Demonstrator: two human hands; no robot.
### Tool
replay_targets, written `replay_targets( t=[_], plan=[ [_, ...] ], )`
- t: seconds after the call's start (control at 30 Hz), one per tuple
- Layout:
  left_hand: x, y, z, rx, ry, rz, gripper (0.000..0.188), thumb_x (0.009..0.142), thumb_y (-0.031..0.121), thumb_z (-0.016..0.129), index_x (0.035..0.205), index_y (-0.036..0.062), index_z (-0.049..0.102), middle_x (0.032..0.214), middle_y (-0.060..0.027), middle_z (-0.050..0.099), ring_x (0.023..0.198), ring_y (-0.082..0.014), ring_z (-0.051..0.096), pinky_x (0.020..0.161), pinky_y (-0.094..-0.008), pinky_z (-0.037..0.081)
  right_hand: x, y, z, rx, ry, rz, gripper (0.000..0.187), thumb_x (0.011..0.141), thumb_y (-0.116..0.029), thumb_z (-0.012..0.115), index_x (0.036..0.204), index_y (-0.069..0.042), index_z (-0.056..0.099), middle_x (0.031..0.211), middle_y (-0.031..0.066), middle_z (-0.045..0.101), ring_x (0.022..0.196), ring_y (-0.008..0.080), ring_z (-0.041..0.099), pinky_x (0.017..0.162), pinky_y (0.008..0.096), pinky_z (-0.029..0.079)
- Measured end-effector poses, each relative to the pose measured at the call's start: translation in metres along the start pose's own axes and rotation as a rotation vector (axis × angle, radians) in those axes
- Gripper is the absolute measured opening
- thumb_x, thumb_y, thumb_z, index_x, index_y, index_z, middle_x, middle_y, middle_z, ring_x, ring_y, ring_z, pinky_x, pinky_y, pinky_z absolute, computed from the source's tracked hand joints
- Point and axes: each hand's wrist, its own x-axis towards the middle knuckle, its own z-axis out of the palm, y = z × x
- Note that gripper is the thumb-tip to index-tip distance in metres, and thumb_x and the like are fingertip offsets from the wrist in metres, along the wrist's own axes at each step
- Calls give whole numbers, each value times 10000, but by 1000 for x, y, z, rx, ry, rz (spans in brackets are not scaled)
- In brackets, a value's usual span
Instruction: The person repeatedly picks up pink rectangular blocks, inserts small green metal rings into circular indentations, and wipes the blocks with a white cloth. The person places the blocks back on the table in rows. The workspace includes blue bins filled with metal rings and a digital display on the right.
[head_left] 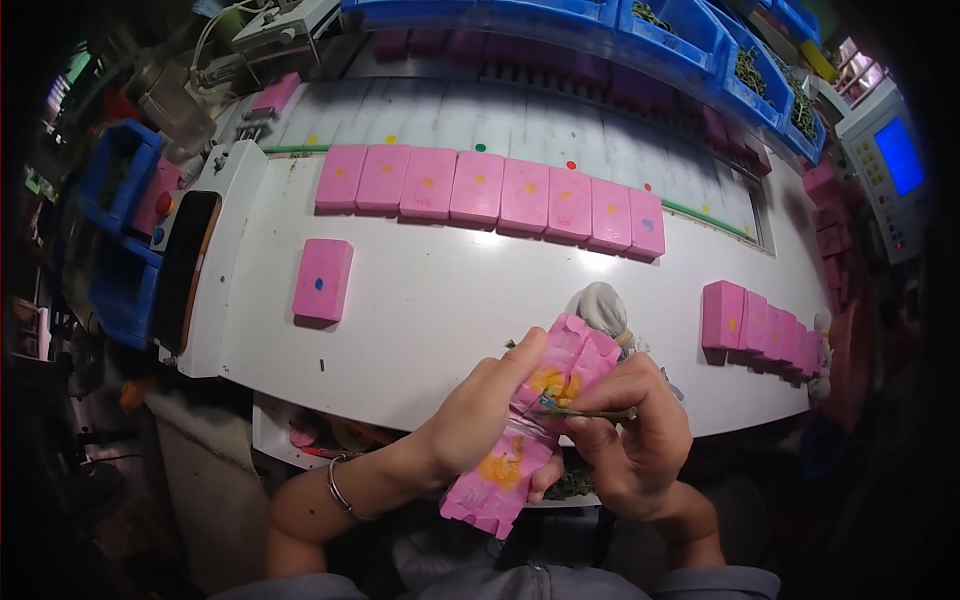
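Bright desk (420,310) in the middle, deep gloom all around it!

Light falls seemingly from overhead, washing the white top pale, with faint glare just below the row of pink blocks (476,190); a short dark shadow hugs the lone pink block (323,275). The hands (640,440) read clearly, fine detail a touch soft. Over at right, a blue screen (897,157) glows, while the fisheye bows the blue bins (680,45) and black swallows the corners.

left hand (488,402): bare; silvery forearm bangle (336,484) | right hand (642,440): bare | sleeves (724,583): grey, loose | garment front (510,584): grey, central seam
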Motion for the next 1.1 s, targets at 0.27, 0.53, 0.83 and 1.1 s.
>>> replay_targets(
  t=[0.27,0.53,0.83,1.1],
  plan=[
    [-4,1,-10,429,48,288,731,934,541,222,1153,-88,522,856,-147,613,676,-149,575,615,-255,468,-11,2,-16,773,107,345,108,874,68,470,979,87,454,882,181,562,703,211,626,577,284,550],
    [-7,-12,20,897,387,1004,213,686,-57,719,884,-20,647,815,-107,608,714,-158,603,645,-249,483,-16,7,-8,838,76,433,150,856,89,516,1004,77,494,921,151,591,730,137,614,562,201,488],
    [-13,-10,21,946,421,977,184,705,-60,697,877,-16,648,816,-99,611,710,-145,599,636,-240,477,-22,1,-11,289,134,291,196,816,80,588,1010,67,565,836,134,630,666,131,625,525,213,479],
    [-12,-11,15,881,303,857,151,701,-68,688,836,-11,657,801,-91,612,705,-145,598,635,-237,471,-16,-1,-22,27,-151,253,70,810,-29,644,861,16,627,610,92,589,488,123,548,442,242,415]
  ],
)
